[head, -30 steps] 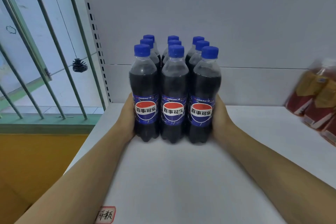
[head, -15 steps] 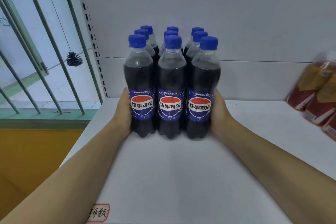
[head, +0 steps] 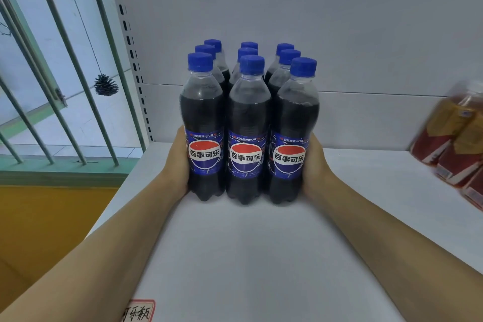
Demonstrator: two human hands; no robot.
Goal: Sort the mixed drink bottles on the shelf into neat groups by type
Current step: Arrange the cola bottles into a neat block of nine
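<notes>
A white shelf [head: 261, 256] with a pale grey back panel [head: 313, 21] fills the head view, a perforated upright rail [head: 122, 21] marking its left end. Beyond the rail, green window bars [head: 70, 60] stand before a bright outdoor scene, and a pine cone [head: 106, 85] hangs on a thread behind them. Below the window runs a yellow wall [head: 39, 230].

Nine cola bottles [head: 247, 125] with blue caps stand upright toward the back of the shelf, packed in three rows of three, their blue labels with the red, white and blue roundel facing the camera. The person's left hand [head: 179, 162] presses against the outer side of the left front bottle, and the right hand [head: 315, 165] presses against the outer side of the right front bottle, so the block sits squeezed between the two palms. The fingers reach back along the sides of the block and are mostly hidden, so how far they curl cannot be told. Both bare forearms stretch in from the lower corners.

At the right edge, well apart from the colas, blurred bottles with red and yellow labels [head: 454, 138] lean on the shelf. A red-bordered tag [head: 139, 311] with handwritten characters sits at the front edge.
</notes>
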